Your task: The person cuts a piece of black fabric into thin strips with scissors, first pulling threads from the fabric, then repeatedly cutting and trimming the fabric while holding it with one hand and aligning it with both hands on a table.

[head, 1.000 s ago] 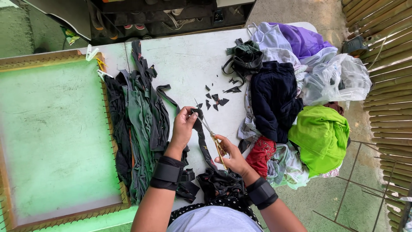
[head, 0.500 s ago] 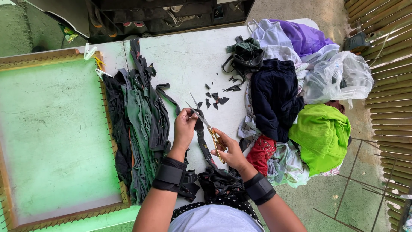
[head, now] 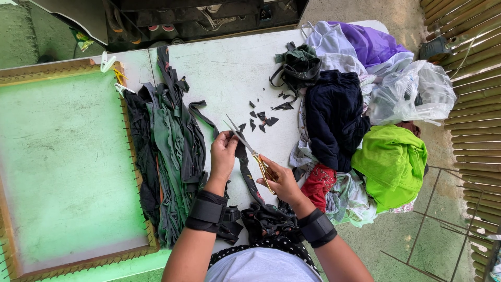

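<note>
White surface (head: 224, 78): left hand (head: 223, 156) pinches dark fabric strip (head: 243, 156), right hand (head: 282, 180) grips scissors (head: 249, 149); best keep it taut.

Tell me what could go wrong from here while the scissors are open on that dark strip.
The left hand pinches the dark fabric strip right beside the open blades of the scissors held by the right hand; a fingertip could get nicked. The strip hangs slack toward the lap, so the cut may wander. Small offcuts lie loose on the white table and could scatter.
</note>
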